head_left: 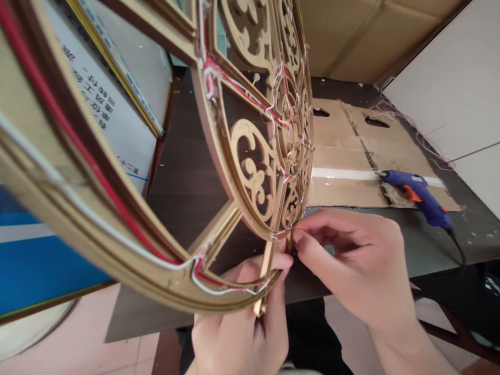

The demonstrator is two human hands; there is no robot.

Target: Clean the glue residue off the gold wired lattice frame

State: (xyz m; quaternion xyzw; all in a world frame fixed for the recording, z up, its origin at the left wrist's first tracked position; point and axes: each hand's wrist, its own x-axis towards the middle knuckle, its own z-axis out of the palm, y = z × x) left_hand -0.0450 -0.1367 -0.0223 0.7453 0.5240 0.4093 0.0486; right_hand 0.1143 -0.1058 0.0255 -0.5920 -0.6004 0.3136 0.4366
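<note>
A large round gold frame with scrollwork stands tilted on edge before me. A red wire and a white wire run along its channels and round its inner rings. My left hand is wrapped round the lower rim and a spoke, partly hidden behind them. Thumb and forefinger of my right hand are pinched together at the frame's lower right edge, beside the wires. What lies between those fingertips is too small to make out.
A blue glue gun with an orange trigger rests on a flat cardboard sheet. Thin loose wires lie at the sheet's right. The dark table runs beneath. Printed boards stand at left, a cardboard wall behind.
</note>
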